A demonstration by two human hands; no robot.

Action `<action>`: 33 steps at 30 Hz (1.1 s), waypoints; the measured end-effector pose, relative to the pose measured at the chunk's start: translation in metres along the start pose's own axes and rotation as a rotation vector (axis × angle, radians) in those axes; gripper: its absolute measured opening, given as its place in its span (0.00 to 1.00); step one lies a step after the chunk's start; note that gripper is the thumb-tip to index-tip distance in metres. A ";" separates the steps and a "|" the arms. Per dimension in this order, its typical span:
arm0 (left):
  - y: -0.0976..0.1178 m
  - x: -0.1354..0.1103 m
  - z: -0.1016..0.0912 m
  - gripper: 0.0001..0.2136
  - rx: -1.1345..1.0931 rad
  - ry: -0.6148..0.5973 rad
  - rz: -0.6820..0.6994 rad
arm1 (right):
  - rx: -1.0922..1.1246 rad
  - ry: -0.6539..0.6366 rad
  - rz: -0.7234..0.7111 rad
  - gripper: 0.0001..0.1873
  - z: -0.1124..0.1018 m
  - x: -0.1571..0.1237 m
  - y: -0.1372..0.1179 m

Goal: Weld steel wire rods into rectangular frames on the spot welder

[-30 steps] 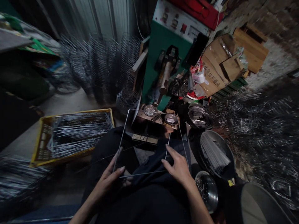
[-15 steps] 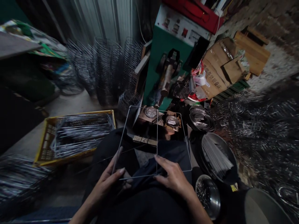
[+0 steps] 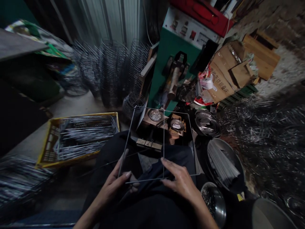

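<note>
A thin wire frame (image 3: pixel 164 136), roughly rectangular with a bar down its middle, is held above my lap. My left hand (image 3: pixel 120 176) grips its left side near the lower corner, thumb by the end of the bottom wire. At the foot of the middle bar, my right hand (image 3: pixel 178 178) pinches the frame between thumb and fingers. The far edge of the frame reaches out towards a green machine (image 3: pixel 158 76). In front of that machine are a small dish of metal bits (image 3: pixel 156 115) and a second dish (image 3: pixel 177 125).
On the left, a yellow crate (image 3: pixel 45 148) holds many straight wires. To the right stand a basin with a bundle of rods (image 3: pixel 220 159), a steel bowl (image 3: pixel 220 206) and a coil of wire (image 3: pixel 207 122). Wire coils (image 3: pixel 113 70) line the back; a cardboard box (image 3: pixel 221 76) sits behind.
The whole view has shifted slightly, so everything appears a little further right. Both hands keep their hold on the wire frame, which sits about the same relative to them.
</note>
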State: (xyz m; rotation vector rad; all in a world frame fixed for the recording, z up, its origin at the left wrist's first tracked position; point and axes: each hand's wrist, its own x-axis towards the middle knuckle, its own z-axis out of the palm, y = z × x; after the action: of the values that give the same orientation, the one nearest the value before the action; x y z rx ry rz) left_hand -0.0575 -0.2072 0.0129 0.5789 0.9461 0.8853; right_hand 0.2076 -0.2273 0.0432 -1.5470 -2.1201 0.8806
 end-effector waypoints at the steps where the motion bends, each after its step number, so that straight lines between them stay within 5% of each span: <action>1: -0.001 0.001 0.000 0.49 0.000 0.000 -0.001 | 0.002 0.001 0.002 0.42 0.000 0.000 0.000; 22: -0.007 0.014 -0.010 0.47 -0.072 -0.048 -0.001 | 0.041 0.035 0.043 0.40 0.009 0.005 0.010; 27: 0.017 0.073 -0.010 0.50 -0.011 -0.105 0.092 | -0.039 0.159 -0.021 0.37 0.001 0.055 0.037; 33: 0.081 0.190 0.005 0.49 -0.017 -0.239 0.296 | -0.251 0.333 0.014 0.40 -0.062 0.162 0.071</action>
State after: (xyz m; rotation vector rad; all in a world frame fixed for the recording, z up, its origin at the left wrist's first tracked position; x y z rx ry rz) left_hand -0.0288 -0.0036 -0.0080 0.8046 0.6450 1.0595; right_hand 0.2433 -0.0444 0.0305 -1.6937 -2.0315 0.3364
